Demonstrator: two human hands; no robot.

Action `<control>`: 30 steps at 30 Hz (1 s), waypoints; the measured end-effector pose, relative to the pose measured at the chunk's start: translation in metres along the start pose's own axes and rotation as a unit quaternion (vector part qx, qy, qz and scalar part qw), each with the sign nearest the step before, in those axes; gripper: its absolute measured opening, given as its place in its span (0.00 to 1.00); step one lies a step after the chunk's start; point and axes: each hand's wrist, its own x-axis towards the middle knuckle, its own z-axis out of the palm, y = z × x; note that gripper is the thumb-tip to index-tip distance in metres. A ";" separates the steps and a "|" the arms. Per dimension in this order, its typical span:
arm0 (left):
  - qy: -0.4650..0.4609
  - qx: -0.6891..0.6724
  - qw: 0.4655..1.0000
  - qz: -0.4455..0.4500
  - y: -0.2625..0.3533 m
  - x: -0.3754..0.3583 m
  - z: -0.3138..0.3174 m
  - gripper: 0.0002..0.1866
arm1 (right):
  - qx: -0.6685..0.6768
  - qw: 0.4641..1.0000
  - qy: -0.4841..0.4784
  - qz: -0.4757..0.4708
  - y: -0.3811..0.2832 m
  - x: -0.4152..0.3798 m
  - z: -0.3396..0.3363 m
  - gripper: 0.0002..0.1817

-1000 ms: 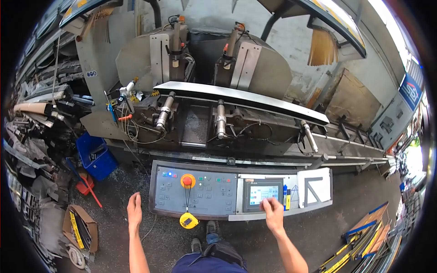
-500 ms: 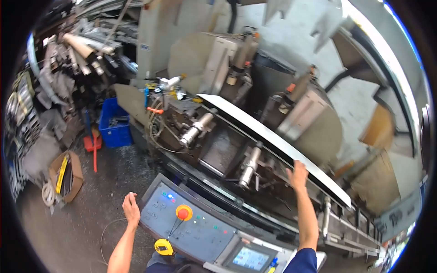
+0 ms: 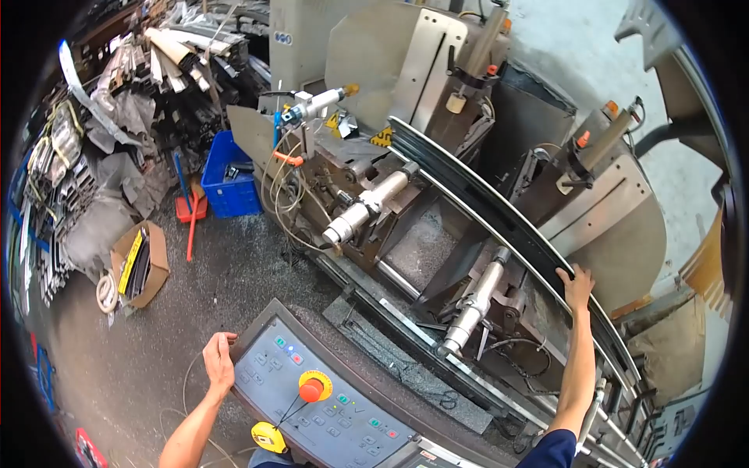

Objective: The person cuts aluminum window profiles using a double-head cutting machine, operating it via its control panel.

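Observation:
A long channel profile (image 3: pixel 484 200) lies diagonally across the machine bed, its dark hollow side facing up. My right hand (image 3: pixel 576 287) is at the profile's right part, fingers bent over its edge and gripping it. My left hand (image 3: pixel 219 360) is raised beside the left edge of the grey control panel (image 3: pixel 312 382), fingers together and pointing up, the thumb side partly hidden. A red emergency button (image 3: pixel 311 390) stands on the panel. Below it hangs a yellow tape measure (image 3: pixel 268 437).
Two silver clamp cylinders (image 3: pixel 370 204) (image 3: pixel 477 303) point toward me in front of the profile. Round saw guards (image 3: pixel 624 226) stand behind it. On the floor at left are a blue bin (image 3: pixel 232 175), a cardboard box (image 3: pixel 154 265), a red dustpan (image 3: pixel 191 206) and heaped metal scraps.
The profile now shows its dark channel where a flat white face showed before. My right hand has closed on its edge. The view has shifted, and the machine appears larger and farther right.

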 end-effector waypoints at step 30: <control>-0.081 -0.068 0.994 -0.020 0.011 0.008 -0.017 0.12 | 0.414 0.903 -0.084 0.081 -0.608 0.200 0.123 0.36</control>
